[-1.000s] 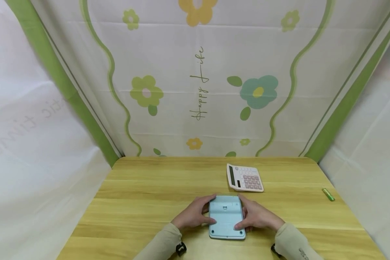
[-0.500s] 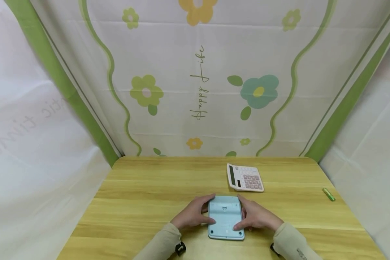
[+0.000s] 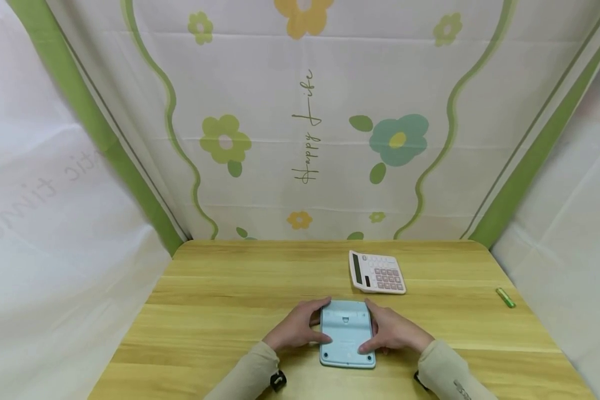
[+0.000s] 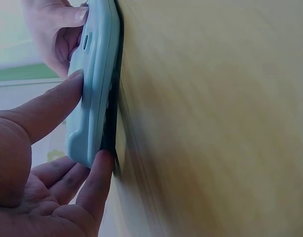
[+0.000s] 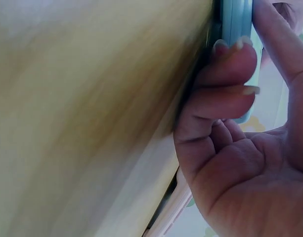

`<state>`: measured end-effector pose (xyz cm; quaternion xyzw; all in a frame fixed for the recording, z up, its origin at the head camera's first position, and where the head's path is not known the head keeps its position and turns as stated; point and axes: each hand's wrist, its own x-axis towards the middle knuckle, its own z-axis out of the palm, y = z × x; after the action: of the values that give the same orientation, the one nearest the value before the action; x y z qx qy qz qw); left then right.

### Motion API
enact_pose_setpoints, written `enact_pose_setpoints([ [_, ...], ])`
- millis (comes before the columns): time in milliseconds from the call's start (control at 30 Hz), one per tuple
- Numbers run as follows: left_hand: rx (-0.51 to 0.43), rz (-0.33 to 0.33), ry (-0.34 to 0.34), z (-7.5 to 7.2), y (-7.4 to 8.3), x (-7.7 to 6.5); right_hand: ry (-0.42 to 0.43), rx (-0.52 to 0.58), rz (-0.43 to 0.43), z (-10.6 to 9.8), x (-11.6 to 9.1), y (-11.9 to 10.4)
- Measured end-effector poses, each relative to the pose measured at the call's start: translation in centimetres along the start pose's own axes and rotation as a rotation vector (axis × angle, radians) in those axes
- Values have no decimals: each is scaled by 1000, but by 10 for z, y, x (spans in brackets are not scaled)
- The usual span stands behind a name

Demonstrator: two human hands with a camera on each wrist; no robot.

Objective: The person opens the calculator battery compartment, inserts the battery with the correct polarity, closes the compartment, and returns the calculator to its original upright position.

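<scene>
honestly barely anything's changed this past second; the blue calculator [image 3: 346, 330] has crept a hair toward the left of the frame and my right hand [image 3: 397, 331] went along with it, so I'd call this a steady two-handed hold and not much more; it's at lower centre of the frame, back side up; can't tell if it's resting on the bench [image 3: 230, 289] or just off it; my fingers are curled around it, with my left hand [image 3: 294, 328] at its left edge, my right at the other, thumbs on the back; headcount: one blue calculator showing two dark feet [image 3: 326, 354]; one pink-and-white calculator [image 3: 377, 273] just above it in the frame, keys up; one green battery-looking stick [image 3: 505, 298] well apart at the right of the frame; two hands, both busy
</scene>
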<state>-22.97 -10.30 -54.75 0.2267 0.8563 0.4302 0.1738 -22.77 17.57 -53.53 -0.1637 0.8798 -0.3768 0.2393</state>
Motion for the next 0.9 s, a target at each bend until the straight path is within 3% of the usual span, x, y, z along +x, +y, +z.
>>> enact_pose_setpoints([
  [200, 18, -19, 8, -1, 1, -2, 24, -85, -9, -1, 4, -2],
  [500, 12, -15, 1, -2, 3, -1, 21, -77, -3, -2, 2, -2],
  [700, -32, -4, 5, -2, 2, -3, 35, -133, -11, -4, -2, -5],
  [900, 17, -38, 46, -2, 1, -5, 95, -209, -93, -8, -4, -5],
])
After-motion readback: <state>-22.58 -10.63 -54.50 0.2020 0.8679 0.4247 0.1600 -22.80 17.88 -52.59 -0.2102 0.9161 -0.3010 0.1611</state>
